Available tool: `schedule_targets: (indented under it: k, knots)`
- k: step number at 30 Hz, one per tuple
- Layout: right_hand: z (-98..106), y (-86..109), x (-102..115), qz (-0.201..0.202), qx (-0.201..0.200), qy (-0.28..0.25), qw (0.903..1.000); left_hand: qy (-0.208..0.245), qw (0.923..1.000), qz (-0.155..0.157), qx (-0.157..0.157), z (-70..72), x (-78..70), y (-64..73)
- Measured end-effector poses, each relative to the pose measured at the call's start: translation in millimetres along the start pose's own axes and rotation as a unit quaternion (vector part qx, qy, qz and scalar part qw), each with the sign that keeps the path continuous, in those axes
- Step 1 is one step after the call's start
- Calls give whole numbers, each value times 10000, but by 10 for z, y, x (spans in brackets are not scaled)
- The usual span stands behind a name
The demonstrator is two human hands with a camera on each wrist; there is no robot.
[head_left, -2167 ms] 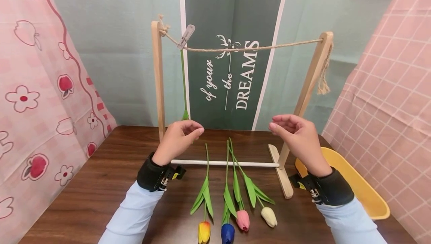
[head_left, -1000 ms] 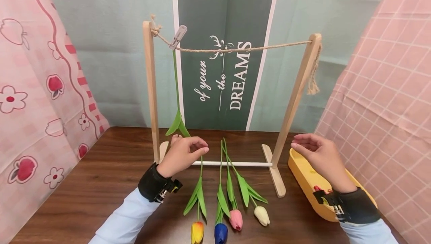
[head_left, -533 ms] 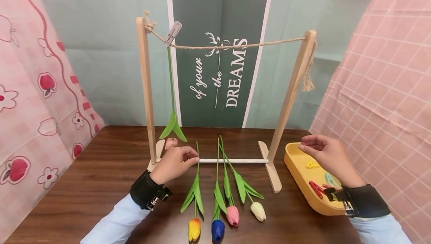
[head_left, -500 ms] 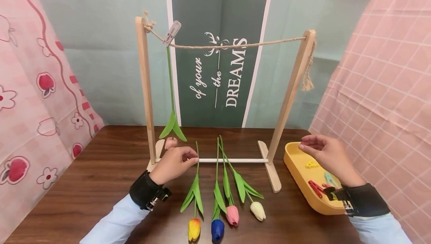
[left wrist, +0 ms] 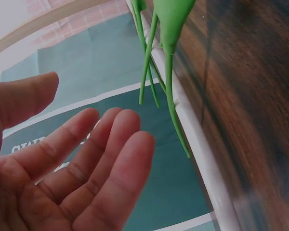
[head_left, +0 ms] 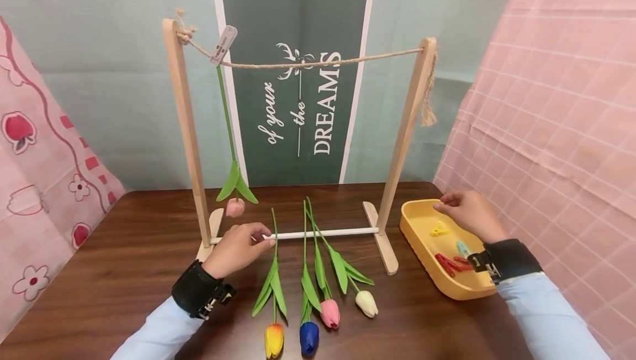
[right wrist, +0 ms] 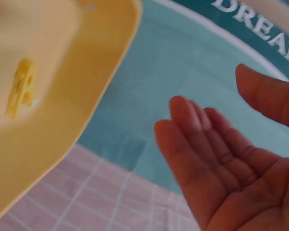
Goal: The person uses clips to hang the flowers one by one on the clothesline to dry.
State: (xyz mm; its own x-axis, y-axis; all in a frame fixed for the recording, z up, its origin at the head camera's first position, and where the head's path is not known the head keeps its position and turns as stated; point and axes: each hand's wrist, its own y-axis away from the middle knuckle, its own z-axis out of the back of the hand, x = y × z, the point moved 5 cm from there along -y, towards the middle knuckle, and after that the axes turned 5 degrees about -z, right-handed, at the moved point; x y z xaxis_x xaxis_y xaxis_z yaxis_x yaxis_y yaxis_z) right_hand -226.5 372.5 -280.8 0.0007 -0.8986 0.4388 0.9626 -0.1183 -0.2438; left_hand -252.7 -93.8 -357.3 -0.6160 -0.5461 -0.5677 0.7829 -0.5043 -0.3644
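My left hand [head_left: 238, 249] is beside the stem of the orange-yellow tulip [head_left: 274, 340]. In the left wrist view its fingers [left wrist: 130, 163] are relaxed and apart from the thumb, with the green stem [left wrist: 170, 96] past their tips. My right hand [head_left: 469, 213] hovers over the far rim of the yellow tray [head_left: 422, 263], holding nothing. A yellow clothespin [head_left: 439, 231], red clothespins [head_left: 449, 265] and a light teal one [head_left: 462, 248] lie in that tray. A pale pink tulip [head_left: 235, 207] hangs head down from the rope [head_left: 298, 65], held by a clear clothespin [head_left: 223, 45].
Blue [head_left: 309, 338], pink [head_left: 330, 314] and white [head_left: 366, 303] tulips lie on the brown table [head_left: 124, 260]. Two wooden posts [head_left: 186, 128] carry the rope, joined low down by a white rod [head_left: 338, 233]. Patterned cloths hang at both sides and behind.
My right hand has moved right, from beside the right post to over the tray. The left hand has come down towards the orange-yellow tulip's stem. The head view has swung right.
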Motion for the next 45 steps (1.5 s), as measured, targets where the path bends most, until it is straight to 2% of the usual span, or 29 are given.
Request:
schedule_targets:
  k: [8, 15, 22, 32, 39, 45]
  knots:
    - [-141, -211, -253, -764, 415, 63, 9962, -103, 9999, 91, -39, 40, 64, 56]
    - [-301, -340, -443, -1030, 630, 60, 9927, -96, 9998, 165, -7, 35, 87, 58]
    - [-478, -450, -553, -1272, 645, 470, 9887, -55, 9993, 351, 91, 25, 124, 67]
    - [-566, -460, -685, -1502, 547, 610, 9853, 8, 9971, 742, 190, -89, 209, 67]
    - [-670, -441, -764, -2015, 746, 231, 9764, 77, 9975, 620, 330, -192, 204, 70]
    - [-694, -443, -752, -1962, 937, 737, 9733, -6, 9975, 604, 372, -248, 204, 62]
